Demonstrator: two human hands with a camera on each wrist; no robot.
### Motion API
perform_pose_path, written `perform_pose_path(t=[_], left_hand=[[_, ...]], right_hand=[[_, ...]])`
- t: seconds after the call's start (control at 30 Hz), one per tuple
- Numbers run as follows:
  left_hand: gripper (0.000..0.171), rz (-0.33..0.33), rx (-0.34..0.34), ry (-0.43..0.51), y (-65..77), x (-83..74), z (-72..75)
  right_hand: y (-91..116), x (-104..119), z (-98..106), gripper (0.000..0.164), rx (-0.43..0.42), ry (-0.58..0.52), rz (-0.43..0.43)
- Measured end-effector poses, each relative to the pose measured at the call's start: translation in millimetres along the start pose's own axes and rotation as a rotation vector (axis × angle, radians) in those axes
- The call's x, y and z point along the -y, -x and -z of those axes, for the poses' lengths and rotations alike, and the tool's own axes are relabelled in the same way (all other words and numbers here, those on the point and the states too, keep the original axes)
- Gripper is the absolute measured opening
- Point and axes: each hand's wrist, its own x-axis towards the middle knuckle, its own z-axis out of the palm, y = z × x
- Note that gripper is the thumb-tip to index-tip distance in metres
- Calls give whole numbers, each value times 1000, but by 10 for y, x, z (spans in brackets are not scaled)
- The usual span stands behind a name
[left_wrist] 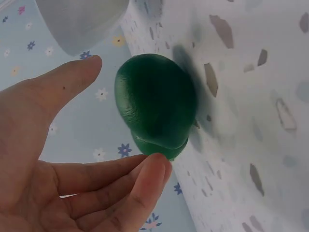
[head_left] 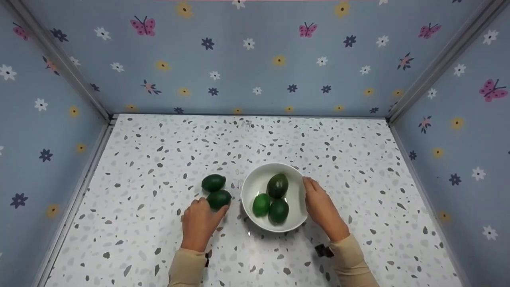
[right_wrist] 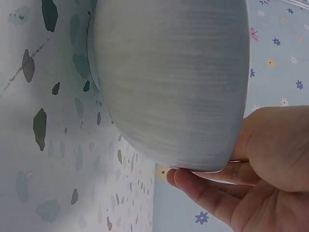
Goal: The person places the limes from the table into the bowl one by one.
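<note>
My left hand point(head_left: 199, 221) reaches around the nearer of two dark green limes point(head_left: 218, 199) on the table. In the left wrist view its thumb stands apart from the lime point(left_wrist: 155, 99), with the fingertips close to the fruit. The farther lime point(head_left: 214, 183) lies right behind it. My right hand point(head_left: 323, 207) holds the right side of a white bowl point(head_left: 295, 195) at the rim; in the right wrist view fingertips meet the bowl's wall point(right_wrist: 169, 87). Inside the bowl are a dark avocado point(head_left: 277, 185), a bright green lime point(head_left: 261, 205) and a darker green fruit point(head_left: 278, 211).
The white speckled table point(head_left: 159, 159) is bounded by a blue flowered back wall point(head_left: 247, 67) and matching side panels point(head_left: 36, 171). Grey frame strips run along the corners. The bowl stands just right of the two loose limes.
</note>
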Motion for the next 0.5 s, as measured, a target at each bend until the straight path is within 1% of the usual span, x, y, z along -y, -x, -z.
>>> perform_pose_path(t=[0.17,0.33,0.5], left_hand=[[55,25,19,31,-30,12,-58],[54,48,49,56,-93,8,-92],[54,53,43,70,-128,8,-123]], right_hand=[[-8,3,1,48,0,-4,-3],[-3,-9,-4,49,-9,0,3],[10,-25,-17,48,-24,7,24]])
